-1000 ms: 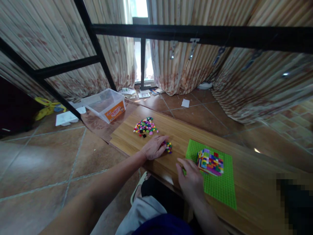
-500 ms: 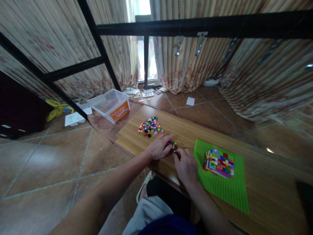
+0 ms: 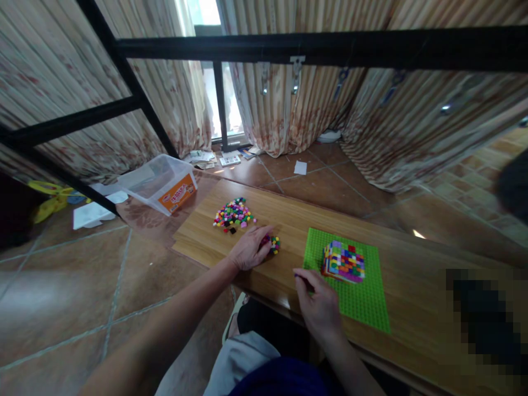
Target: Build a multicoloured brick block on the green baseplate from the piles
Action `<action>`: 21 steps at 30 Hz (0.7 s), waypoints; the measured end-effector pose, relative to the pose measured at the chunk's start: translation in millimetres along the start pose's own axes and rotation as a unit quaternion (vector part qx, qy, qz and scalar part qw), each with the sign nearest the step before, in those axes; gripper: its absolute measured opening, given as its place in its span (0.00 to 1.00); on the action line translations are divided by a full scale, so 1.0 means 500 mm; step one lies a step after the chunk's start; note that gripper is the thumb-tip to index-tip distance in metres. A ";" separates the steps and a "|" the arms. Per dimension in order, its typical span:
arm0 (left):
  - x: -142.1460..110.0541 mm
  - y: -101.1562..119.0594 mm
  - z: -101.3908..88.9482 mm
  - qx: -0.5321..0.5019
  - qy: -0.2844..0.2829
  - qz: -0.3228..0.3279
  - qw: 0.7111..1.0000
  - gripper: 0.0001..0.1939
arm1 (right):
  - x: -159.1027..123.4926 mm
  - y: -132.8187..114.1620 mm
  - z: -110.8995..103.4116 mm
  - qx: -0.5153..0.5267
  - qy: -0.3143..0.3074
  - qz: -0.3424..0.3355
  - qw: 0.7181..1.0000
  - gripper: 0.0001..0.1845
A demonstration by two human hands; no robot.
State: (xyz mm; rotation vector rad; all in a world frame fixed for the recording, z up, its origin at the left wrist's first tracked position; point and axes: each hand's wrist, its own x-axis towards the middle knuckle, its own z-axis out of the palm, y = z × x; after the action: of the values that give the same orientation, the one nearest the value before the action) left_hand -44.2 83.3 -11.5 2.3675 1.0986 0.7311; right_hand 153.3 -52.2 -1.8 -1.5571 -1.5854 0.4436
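Observation:
My left hand (image 3: 249, 248) rests on the wooden table, thumb and fingers apart around a small heap of toy bricks (image 3: 275, 245) that it partly hides. To the right, my right hand (image 3: 319, 300) is held in a pinch, with a small dark purple-blue toy brick (image 3: 296, 274) just showing at its fingertips. It hovers by the left edge of a green baseplate (image 3: 367, 308). On that plate stands a block built of many coloured bricks (image 3: 344, 261). A larger pile of loose toy bricks (image 3: 235, 213) lies beyond my left hand.
A clear plastic box (image 3: 160, 184) with an orange label sits on the floor past the table's left end. A black metal frame (image 3: 247, 48) crosses in front of curtains. Papers (image 3: 202, 158) lie on the floor. A blurred dark shape (image 3: 484, 319) is at the right.
My right hand went left to the small brick heap, then came back toward the baseplate with a small brick pinched. My left hand stayed beside the heap. The camera view shifted.

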 end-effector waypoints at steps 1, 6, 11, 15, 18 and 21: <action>0.000 -0.001 0.001 0.002 0.002 0.000 1.000 0.23 | -0.005 -0.003 -0.016 0.005 0.006 0.005 1.000 0.14; 0.001 -0.001 -0.001 0.012 0.000 0.005 1.000 0.23 | -0.009 0.000 -0.095 -0.001 0.077 0.016 0.997 0.13; 0.004 0.006 -0.007 0.014 -0.003 0.005 1.000 0.23 | 0.011 0.033 -0.145 -0.057 0.129 0.041 0.989 0.15; 0.005 0.005 -0.008 0.020 -0.005 0.012 1.000 0.23 | 0.029 0.051 -0.158 -0.113 0.130 0.007 0.985 0.17; 0.005 0.002 -0.006 0.024 -0.005 0.012 1.000 0.23 | 0.039 0.058 -0.158 -0.134 0.120 -0.039 0.983 0.17; 0.004 -0.002 -0.003 0.029 -0.002 0.013 0.999 0.23 | 0.047 0.066 -0.156 -0.156 0.110 -0.068 0.979 0.16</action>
State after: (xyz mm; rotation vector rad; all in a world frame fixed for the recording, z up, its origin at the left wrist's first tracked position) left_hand -44.6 85.4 -10.2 2.4348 1.1039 0.7109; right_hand 236.4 -48.4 25.8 -1.6498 -1.6305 -0.0572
